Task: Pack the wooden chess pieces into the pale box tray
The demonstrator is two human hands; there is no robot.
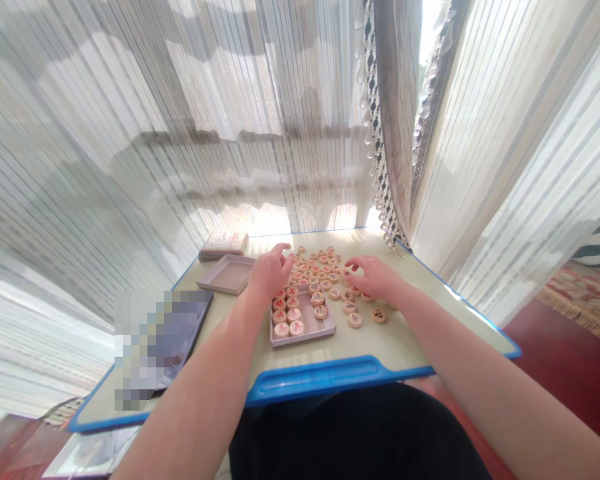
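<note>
Round wooden xiangqi pieces [325,270] with red and black characters lie loose across the middle of the table. A shallow pinkish cardboard box [303,339] stands in front of them. Inside it, red-marked pieces [293,316] line the left side, and several black-marked pieces [320,311] sit along the right. My left hand [273,270] hovers at the box's far left corner, thumb and index finger apart, no piece visible between them. My right hand [373,276] is over the loose pieces to the right, its fingers bent and apart; its palm side is hidden.
A matching box lid [229,274] lies at the left, with a thick stacked packet [223,245] behind it. On the near left is a dark tablet-like slab [180,340], partly blurred out. The table has a raised blue edge [320,380]. Curtains [260,133] hang close behind.
</note>
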